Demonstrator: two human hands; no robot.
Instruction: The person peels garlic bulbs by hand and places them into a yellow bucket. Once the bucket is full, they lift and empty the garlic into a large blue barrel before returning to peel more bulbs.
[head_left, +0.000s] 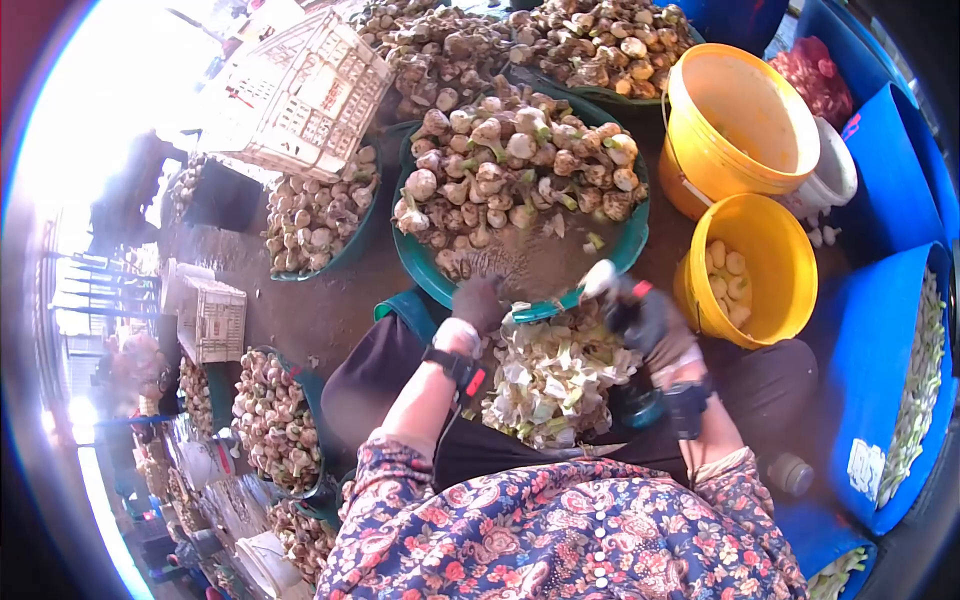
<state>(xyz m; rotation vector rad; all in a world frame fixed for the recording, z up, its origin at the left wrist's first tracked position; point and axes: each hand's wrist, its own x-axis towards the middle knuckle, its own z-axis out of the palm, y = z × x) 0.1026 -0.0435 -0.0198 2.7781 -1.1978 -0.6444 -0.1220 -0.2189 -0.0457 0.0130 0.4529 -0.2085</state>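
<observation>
My left hand (480, 303), in a dark glove, is at the near rim of a green basin (424, 268). Its fingers point into the basin and blend with the brown surface. Soil-stained bulbs (520, 146), like garlic or onion, are heaped in the basin's far part. My right hand (648, 325), also gloved and blurred, is by the basin's right rim with a white bulb (599, 279) at its fingertips. A small red piece (641, 289) shows at that hand; I cannot make out what it is. Pale peelings (555, 385) are piled below both hands.
To the right, a yellow bucket (790, 268) contains white bulbs, with a larger yellow bucket (742, 80) behind it. Blue bins (850, 400) line the right side. At upper left, a white crate (325, 95) leans over another basin of bulbs (312, 225).
</observation>
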